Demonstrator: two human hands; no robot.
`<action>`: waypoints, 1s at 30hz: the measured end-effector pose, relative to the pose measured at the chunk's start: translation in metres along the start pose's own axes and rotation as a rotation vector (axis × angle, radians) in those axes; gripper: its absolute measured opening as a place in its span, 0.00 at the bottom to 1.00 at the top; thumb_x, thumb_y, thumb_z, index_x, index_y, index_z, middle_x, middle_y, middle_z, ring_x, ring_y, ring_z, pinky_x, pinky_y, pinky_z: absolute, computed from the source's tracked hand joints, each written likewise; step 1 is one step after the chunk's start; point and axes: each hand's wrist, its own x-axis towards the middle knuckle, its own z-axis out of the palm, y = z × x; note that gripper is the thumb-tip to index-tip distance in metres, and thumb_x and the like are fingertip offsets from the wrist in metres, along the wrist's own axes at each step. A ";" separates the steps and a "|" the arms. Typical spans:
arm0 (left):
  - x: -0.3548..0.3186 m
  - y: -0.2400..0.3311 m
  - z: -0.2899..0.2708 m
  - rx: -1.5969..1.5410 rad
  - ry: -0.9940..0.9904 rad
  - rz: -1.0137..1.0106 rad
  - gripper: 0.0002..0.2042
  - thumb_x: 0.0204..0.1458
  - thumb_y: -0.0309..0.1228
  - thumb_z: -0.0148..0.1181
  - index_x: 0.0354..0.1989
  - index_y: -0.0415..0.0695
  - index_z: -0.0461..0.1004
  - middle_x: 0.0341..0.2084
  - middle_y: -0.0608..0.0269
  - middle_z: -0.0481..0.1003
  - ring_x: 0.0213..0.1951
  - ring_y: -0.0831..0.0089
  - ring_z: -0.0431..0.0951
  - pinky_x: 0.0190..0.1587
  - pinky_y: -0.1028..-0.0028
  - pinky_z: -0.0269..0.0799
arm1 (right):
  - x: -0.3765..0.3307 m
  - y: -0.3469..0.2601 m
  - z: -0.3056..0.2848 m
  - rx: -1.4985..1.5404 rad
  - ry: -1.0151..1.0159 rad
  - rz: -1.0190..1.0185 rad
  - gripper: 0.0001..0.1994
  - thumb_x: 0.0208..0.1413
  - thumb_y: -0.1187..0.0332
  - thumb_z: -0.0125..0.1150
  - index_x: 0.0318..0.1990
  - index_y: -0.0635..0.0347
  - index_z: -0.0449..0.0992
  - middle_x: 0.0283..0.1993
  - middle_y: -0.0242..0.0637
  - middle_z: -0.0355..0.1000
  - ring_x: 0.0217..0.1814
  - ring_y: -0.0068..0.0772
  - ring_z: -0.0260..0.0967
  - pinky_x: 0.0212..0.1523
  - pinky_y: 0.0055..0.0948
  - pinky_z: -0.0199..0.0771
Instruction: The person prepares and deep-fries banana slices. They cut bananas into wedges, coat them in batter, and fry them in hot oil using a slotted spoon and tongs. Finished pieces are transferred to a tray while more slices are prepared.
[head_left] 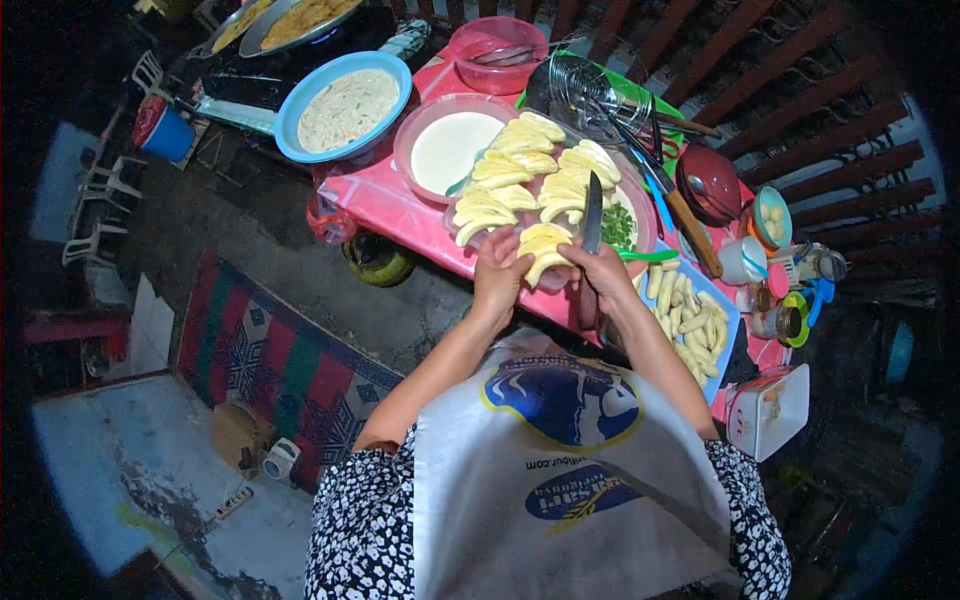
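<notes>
A peeled banana cut into a fan [541, 248] rests between my hands at the table's near edge. My left hand [498, 275] is closed on its left side, fingers under it and thumb on top. My right hand [607, 275] grips a knife [592, 212], its blade pointing up and away, while the fingertips touch the fan's right side. Just beyond, several fanned bananas [505, 172] lie in overlapping rows on a tray. Whole peeled bananas [690, 318] fill a blue tray [733, 340] to the right of my right hand.
Behind the left row stands a bowl of pale batter [450, 150], beside a blue basin of shredded mix [350, 105]. Chopped greens [620, 225], a brown-handled tool [694, 232] and jars [775, 322] are on the right. A white container [768, 412] sits near the right corner.
</notes>
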 end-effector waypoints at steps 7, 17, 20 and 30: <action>0.004 -0.006 -0.025 0.804 -0.174 0.620 0.18 0.41 0.19 0.52 0.45 0.39 0.66 0.44 0.52 0.65 0.45 0.60 0.67 0.46 0.68 0.64 | 0.024 0.003 0.010 -0.237 0.115 -0.102 0.12 0.42 0.66 0.64 0.29 0.61 0.69 0.19 0.30 0.66 0.14 0.20 0.60 0.15 0.19 0.60; 0.005 -0.010 -0.037 1.265 -0.429 0.781 0.22 0.39 0.30 0.57 0.46 0.43 0.65 0.41 0.54 0.64 0.45 0.57 0.62 0.48 0.61 0.58 | 0.016 0.008 0.005 -0.770 0.356 -0.303 0.17 0.40 0.61 0.63 0.34 0.64 0.69 0.32 0.46 0.68 0.36 0.43 0.67 0.38 0.35 0.65; 0.006 -0.012 -0.039 1.292 -0.466 0.805 0.22 0.38 0.30 0.58 0.46 0.44 0.65 0.42 0.55 0.63 0.45 0.57 0.62 0.48 0.61 0.58 | 0.003 0.009 -0.012 -0.741 0.504 -0.386 0.16 0.45 0.63 0.59 0.38 0.64 0.68 0.33 0.48 0.68 0.37 0.45 0.67 0.39 0.36 0.65; 0.011 0.010 -0.010 0.668 -0.485 0.510 0.18 0.40 0.25 0.58 0.44 0.43 0.69 0.39 0.54 0.66 0.43 0.57 0.66 0.44 0.67 0.66 | -0.039 0.075 -0.169 -1.108 0.859 0.230 0.22 0.46 0.65 0.53 0.48 0.68 0.62 0.49 0.55 0.59 0.54 0.54 0.54 0.55 0.40 0.56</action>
